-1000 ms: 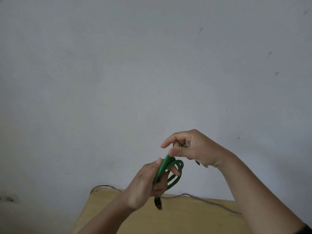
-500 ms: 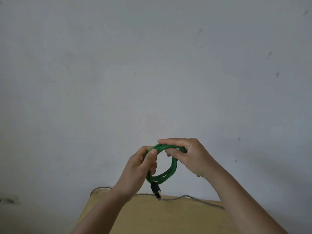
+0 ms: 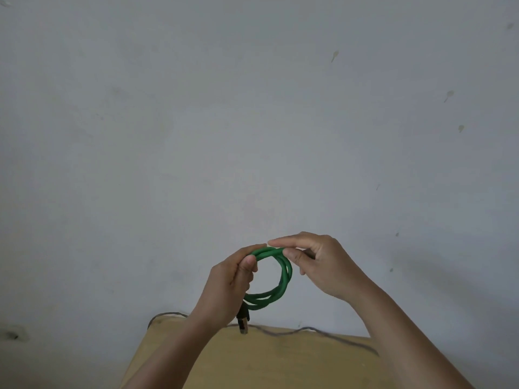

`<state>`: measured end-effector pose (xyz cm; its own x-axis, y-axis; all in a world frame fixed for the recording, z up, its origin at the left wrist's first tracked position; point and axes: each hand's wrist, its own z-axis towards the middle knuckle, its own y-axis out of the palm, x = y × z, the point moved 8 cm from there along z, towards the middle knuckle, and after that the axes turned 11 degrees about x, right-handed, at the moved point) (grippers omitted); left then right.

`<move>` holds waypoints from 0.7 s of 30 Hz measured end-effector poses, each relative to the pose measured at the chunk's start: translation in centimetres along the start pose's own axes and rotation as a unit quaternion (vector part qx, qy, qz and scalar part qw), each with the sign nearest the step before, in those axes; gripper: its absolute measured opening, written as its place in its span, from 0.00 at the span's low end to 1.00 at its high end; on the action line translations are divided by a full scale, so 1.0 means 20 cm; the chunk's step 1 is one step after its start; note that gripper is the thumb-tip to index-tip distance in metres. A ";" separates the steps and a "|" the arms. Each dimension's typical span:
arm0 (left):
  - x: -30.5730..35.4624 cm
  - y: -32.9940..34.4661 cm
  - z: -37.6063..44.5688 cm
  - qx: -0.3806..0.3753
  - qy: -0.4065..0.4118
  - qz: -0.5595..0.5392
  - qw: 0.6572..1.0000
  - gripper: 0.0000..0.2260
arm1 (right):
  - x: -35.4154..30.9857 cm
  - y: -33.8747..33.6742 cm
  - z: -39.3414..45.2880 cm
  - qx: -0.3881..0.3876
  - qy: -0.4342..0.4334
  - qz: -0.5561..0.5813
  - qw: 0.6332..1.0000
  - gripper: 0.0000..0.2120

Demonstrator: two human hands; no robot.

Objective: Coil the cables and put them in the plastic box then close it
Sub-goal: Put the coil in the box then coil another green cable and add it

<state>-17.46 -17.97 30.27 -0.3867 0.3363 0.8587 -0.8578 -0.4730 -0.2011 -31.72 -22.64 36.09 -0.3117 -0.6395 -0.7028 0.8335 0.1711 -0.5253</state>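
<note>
A green cable (image 3: 286, 276) is wound into a small round coil, held up in the air in front of the wall. My left hand (image 3: 229, 284) grips the coil's left side. My right hand (image 3: 317, 262) pinches the coil's top right between thumb and forefinger. The cable's black plug with a metal tip (image 3: 243, 322) hangs down below my left hand. No plastic box is in view.
A light wooden table (image 3: 280, 360) fills the bottom of the view, its far edge against a pale grey wall (image 3: 252, 122). A thin grey cable (image 3: 323, 331) runs along the table's back edge.
The coil went from edge-on and bunched to a round loop facing me. My right hand came down from above and took hold of the coil's top. Both hands rose slightly.
</note>
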 end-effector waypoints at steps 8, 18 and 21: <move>0.07 0.07 -0.05 -0.114 0.029 -0.029 0.993 0.16 | -0.08 -0.11 0.04 0.126 -0.086 -0.009 0.988 0.08; 0.09 -0.04 -0.02 -0.098 0.015 -0.153 0.983 0.15 | 0.02 -0.08 0.01 0.049 -0.007 0.048 0.998 0.11; 0.08 -0.06 0.00 -0.090 0.006 -0.169 0.981 0.16 | 0.04 -0.06 0.00 0.034 0.008 0.050 0.998 0.11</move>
<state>-17.02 -16.80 31.84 -0.0719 0.4591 0.8855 -0.9834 -0.1811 0.0140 -33.00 -23.35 36.29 -0.2322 -0.6099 -0.7577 0.8900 0.1811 -0.4185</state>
